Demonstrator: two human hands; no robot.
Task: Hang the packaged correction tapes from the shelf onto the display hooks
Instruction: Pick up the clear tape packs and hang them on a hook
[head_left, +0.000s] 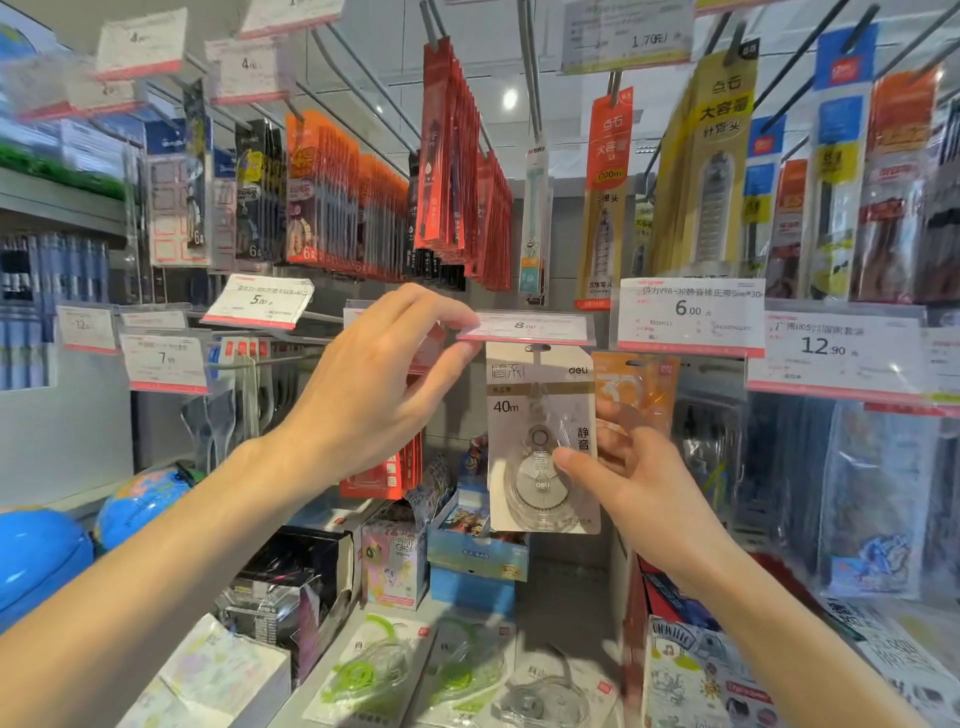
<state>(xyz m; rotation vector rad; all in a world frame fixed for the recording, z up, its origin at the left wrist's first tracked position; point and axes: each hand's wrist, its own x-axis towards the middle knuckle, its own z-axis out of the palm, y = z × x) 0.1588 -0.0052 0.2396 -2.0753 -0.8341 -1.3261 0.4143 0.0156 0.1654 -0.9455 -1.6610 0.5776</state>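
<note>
A grey packaged correction tape (540, 415) marked 40m hangs upright under the 8.00 price tag (525, 327). My right hand (631, 467) pinches the pack at its right edge, thumb on the front. My left hand (379, 384) pinches the left end of that price tag and holds it tilted up. The hook itself is hidden behind the tag. More packaged correction tapes, two green (363, 670) (457, 670) and one grey (545, 696), lie flat on the shelf (571, 603) below.
An orange pack (636, 389) hangs just right of the grey one under a 6.00 tag (691, 312). Red packs (457, 156) and other goods hang on hooks above. Boxes (395, 561) and blue globes (140, 499) stand on the lower shelf at left.
</note>
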